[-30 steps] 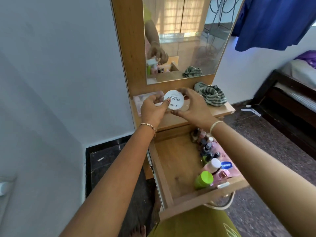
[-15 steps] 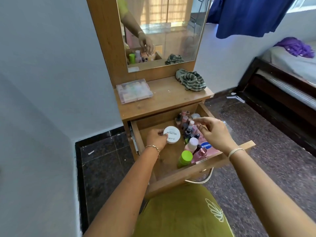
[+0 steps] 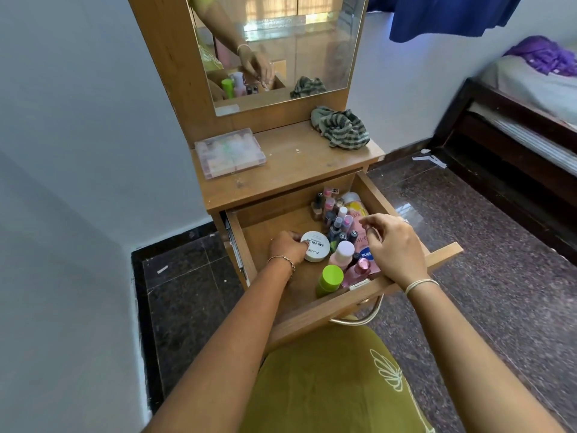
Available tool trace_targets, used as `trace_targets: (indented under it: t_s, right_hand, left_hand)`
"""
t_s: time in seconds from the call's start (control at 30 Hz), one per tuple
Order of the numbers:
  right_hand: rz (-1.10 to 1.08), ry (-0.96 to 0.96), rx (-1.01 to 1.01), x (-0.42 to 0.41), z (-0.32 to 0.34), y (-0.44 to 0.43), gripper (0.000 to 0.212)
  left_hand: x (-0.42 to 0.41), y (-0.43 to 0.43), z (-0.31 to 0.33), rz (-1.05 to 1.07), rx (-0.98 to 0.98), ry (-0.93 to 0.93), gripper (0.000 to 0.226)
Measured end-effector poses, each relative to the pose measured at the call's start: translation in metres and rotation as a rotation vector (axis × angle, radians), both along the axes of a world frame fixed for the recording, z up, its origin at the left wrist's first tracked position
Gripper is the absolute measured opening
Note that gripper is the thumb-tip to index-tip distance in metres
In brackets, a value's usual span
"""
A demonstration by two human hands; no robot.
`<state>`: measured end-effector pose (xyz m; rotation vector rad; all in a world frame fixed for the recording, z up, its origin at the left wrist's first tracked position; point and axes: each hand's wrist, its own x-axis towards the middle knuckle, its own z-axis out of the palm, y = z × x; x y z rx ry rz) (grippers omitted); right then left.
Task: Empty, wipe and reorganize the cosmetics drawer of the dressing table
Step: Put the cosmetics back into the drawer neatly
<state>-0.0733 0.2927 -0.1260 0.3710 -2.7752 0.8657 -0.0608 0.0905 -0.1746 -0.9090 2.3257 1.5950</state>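
Against a pale wall, the wooden tabletop (image 3: 290,170) carries a clear plastic box (image 3: 230,153) and a striped cloth (image 3: 342,128). Below, the pulled-out wooden drawer (image 3: 349,307) holds bottles clustered at its right. Our left hand (image 3: 288,246) grips a round white tin (image 3: 316,246) reading "NAIL POLISH". Our right hand (image 3: 395,245) hovers with fingers loosely curled, empty, over the pink bottles (image 3: 343,251).

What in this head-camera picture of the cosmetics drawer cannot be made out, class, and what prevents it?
- Blue-labelled tube: the right hand covers part of its name.
- White jar: near side hidden by left hand.
- Clear box: contents blurred by frosted lid.
- Nail polish bottles: labels too small.
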Motion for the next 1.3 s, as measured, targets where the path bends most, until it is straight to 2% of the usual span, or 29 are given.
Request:
trace_targets:
  t_s: [0.43, 0.63, 0.73, 0.9, 1.13, 1.3]
  right_hand:
    - [0.013, 0.041, 0.044, 0.0, -0.003, 0.001, 0.019]
    - [0.006, 0.042, 0.058, 0.0, -0.003, -0.001, 0.018]
    - [0.007, 0.036, 0.052, 0.0, -0.001, -0.001, 0.018]
    - [0.004, 0.017, 0.061, -0.001, 0.001, 0.0, 0.018]
    - [0.003, -0.01, 0.083, 0.0, 0.003, -0.001, 0.019]
    - [-0.003, -0.021, 0.091, 0.001, 0.005, -0.001, 0.019]
  left_hand:
    - [0.004, 0.001, 0.003, 0.004, -0.047, 0.074, 0.024]
    - [0.006, -0.001, 0.007, 0.015, 0.08, 0.07, 0.036]
    - [0.007, 0.001, 0.01, -0.033, 0.066, 0.031, 0.041]
    - [0.013, -0.01, 0.019, -0.024, 0.0, 0.007, 0.031]
    - [0.025, -0.024, 0.051, -0.268, -0.053, -0.167, 0.03]
    - [0.037, -0.018, 0.062, -0.41, -0.161, -0.188, 0.023]
